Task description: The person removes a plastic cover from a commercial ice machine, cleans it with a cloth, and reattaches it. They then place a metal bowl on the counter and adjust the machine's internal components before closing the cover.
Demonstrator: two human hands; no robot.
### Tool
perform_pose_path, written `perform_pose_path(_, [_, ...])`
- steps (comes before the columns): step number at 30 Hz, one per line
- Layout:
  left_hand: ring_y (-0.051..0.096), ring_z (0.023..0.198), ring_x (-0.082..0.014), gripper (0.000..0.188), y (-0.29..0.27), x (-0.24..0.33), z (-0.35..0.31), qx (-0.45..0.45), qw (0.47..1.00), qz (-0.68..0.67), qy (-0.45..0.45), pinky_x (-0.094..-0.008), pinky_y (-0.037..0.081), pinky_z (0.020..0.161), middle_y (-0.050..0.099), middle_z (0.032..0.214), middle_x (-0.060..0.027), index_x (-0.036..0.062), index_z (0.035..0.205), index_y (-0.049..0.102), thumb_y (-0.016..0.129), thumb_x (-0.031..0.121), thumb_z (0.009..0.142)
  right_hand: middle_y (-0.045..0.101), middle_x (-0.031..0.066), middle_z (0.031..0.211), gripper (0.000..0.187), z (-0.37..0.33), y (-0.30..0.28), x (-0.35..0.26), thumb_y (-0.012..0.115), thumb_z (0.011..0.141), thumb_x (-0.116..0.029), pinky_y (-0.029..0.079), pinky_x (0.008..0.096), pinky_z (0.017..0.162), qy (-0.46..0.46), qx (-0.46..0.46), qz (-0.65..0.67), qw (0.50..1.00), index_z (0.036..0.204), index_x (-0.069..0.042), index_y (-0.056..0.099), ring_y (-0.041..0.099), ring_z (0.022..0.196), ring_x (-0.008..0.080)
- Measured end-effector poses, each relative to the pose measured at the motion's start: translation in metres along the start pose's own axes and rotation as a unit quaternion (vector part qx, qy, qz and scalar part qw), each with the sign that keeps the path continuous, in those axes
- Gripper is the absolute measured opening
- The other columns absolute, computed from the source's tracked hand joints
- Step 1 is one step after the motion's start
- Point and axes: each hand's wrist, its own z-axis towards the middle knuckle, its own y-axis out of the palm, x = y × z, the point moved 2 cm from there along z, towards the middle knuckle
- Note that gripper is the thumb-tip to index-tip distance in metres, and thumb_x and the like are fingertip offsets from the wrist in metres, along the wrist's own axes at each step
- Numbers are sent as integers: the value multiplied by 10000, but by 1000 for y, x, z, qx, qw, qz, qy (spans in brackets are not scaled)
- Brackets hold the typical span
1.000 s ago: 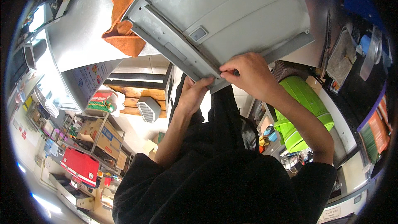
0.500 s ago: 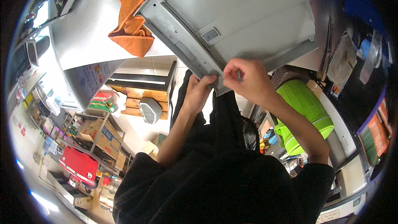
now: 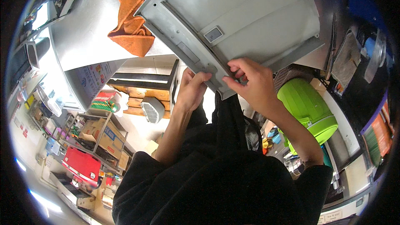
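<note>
A grey panel (image 3: 258, 21), plastic-looking, lies tilted across the metal counter, its near corner jutting out over my lap. Along its left side runs a raised rail with small holes, and a small rectangular window (image 3: 213, 34) is set near that rail. My left hand (image 3: 192, 89) grips the near-left edge, thumb on top and fingers underneath. Beside the near corner, my right hand (image 3: 252, 81) hovers at the rail with fingers half curled and thumb apart from them; I see nothing between them. Whether its fingertips touch the panel is hard to tell.
An orange cloth (image 3: 135, 25) lies on the metal counter (image 3: 87, 29) at the panel's left. Below it stands a wooden-slatted bench (image 3: 135, 100) with a grey box-shaped item (image 3: 152, 110). A lime-green bin (image 3: 306, 108) is close to my right forearm. Shelves with cardboard boxes (image 3: 108, 137) stand farther left.
My right hand's pinched fingers have spread apart over the rail. My left hand has slid slightly left along the panel's edge, and the near corner has shifted slightly toward me.
</note>
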Motion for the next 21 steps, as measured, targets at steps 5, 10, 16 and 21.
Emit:
perform_pose_path(5, [572,937,-201,264,5,2,-5,-3,1000,-22,19,-342,420,883,608,1005,-112,-34,1030,550,513,-44,768,617,71,748,287,4,-9,-9,731,689,-112,486,259,536,1,-17,21,1000,918,-39,575,613,607,164])
perform_pose_path(10, [563,955,-194,307,3,8,-8,10,998,53,18,-336,416,885,602,1021,-101,-30,1051,543,523,-53,745,579,84,1000,370,29,-40,-28,731,660,-158,450,343,764,-16,23,-80,996,987,-87,573,560,915,212])
perform_pose_path(16, [545,978,-181,309,2,20,-12,-45,998,-34,13,-343,407,882,589,1044,-86,-15,1052,545,527,-11,743,491,27,1115,470,78,-55,-40,745,596,-184,322,395,948,-243,25,-381,892,1031,-123,575,429,1108,196])
perform_pose_path(21, [526,1006,-169,293,-1,36,-7,14,999,30,43,-326,397,881,576,1070,-77,3,1066,542,605,153,822,496,18,1059,443,88,-48,-35,735,607,-184,337,390,920,-274,-45,-339,899,1016,-123,576,457,1044,191])
